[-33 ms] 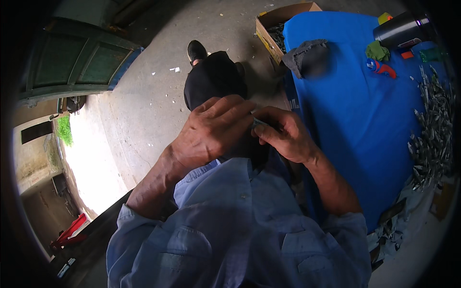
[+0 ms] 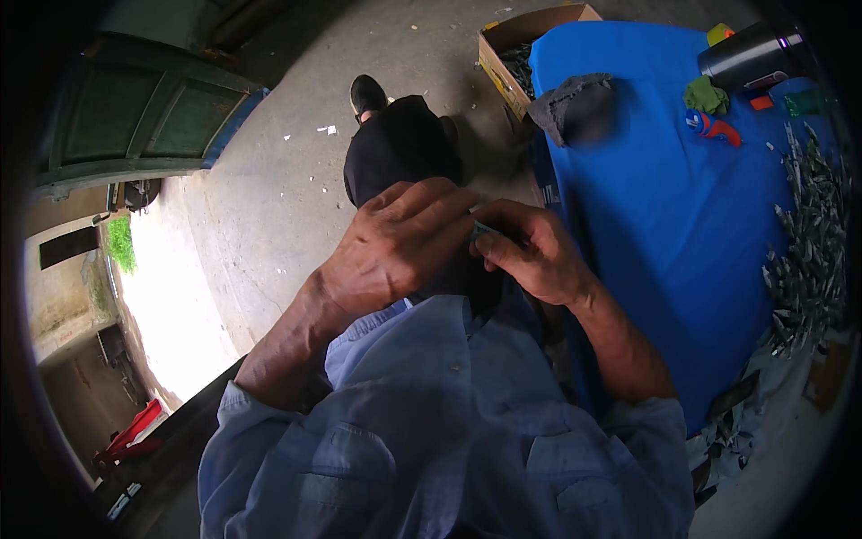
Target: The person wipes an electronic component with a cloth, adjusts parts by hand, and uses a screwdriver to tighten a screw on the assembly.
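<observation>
Over my lap, my two hands are close together. Between the thumb and forefinger of my right hand [image 2: 539,256] is pinched a small pale flat piece [image 2: 482,230], too small to name. My left hand [image 2: 395,242] is beside it with its back turned up and its fingers bent toward the right fingertips. The left thumb and the undersides of the left fingers are hidden, so anything they grip cannot be made out. Beneath the hands is my knee in dark trousers [image 2: 404,148].
To my right stands a table with a blue cover [image 2: 664,225], bearing a grey cloth [image 2: 579,108], a black cylinder [image 2: 750,58], a red and blue tool [image 2: 714,128] and a heap of small dark strips [image 2: 808,251]. A cardboard box [image 2: 503,76] sits behind it. A green door [image 2: 144,117] is at left.
</observation>
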The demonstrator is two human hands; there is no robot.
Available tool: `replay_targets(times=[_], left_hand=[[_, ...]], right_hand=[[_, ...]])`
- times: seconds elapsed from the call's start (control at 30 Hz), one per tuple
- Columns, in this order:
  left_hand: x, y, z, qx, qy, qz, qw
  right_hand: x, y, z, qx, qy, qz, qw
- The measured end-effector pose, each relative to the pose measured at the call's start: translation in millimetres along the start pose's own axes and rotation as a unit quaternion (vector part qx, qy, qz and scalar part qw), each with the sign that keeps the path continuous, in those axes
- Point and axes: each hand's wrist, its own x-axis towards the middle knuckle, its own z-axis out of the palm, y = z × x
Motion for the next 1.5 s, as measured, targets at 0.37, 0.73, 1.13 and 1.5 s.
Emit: replay_targets(times=[0.37,0.73,1.13,1.5], left_hand=[[3,-4,8,-0.016,0.008,0.031,0.999],[-2,0,24,0.008,0.071,-0.019,0.997],[0,8,23,0.021,0.109,-0.050,0.993],[3,-2,3,0.026,0.148,-0.122,0.981]], right_hand=[[0,3,-1,-0.006,-0.005,-0.025,1.000],[-1,-1,-1,0.006,0.003,-0.047,0.999],[-1,2,3,0.001,0.022,-0.080,0.997],[-2,0,3,0.079,0.053,-0.071,0.993]])
